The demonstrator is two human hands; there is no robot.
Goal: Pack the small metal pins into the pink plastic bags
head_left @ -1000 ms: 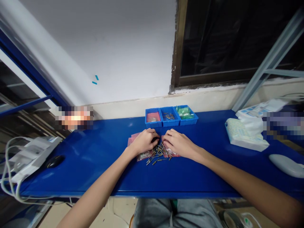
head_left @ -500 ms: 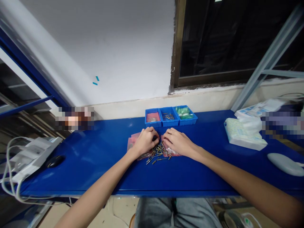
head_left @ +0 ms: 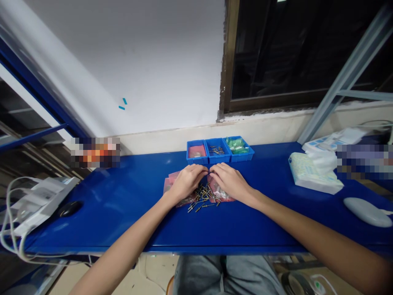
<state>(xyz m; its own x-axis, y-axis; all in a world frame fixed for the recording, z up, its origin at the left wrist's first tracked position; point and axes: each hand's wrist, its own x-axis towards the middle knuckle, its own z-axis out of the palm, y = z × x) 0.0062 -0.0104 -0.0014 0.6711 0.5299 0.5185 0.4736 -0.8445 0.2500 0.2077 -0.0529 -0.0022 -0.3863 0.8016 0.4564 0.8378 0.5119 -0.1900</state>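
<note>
Several slim metal pins point(head_left: 201, 196) lie heaped on the blue table point(head_left: 172, 229), on the wearer's side of both hands' fingertips. Their long axes cross every which way; one at the near edge lies roughly crosswise. The heap sits between the hands, closer to the left hand point(head_left: 188, 181) than to the right hand point(head_left: 229, 182). Both hands are partly curled, with fingertips almost meeting beyond the heap; whether either grips anything I cannot tell. Pink bags point(head_left: 167, 185) lie under and beside the left hand, and another pink bag point(head_left: 222, 196) under the right. Farther off, three joined blue trays point(head_left: 219, 159) stand near the wall, the middle one holding similar pins, the right one green packets point(head_left: 236, 145).
</note>
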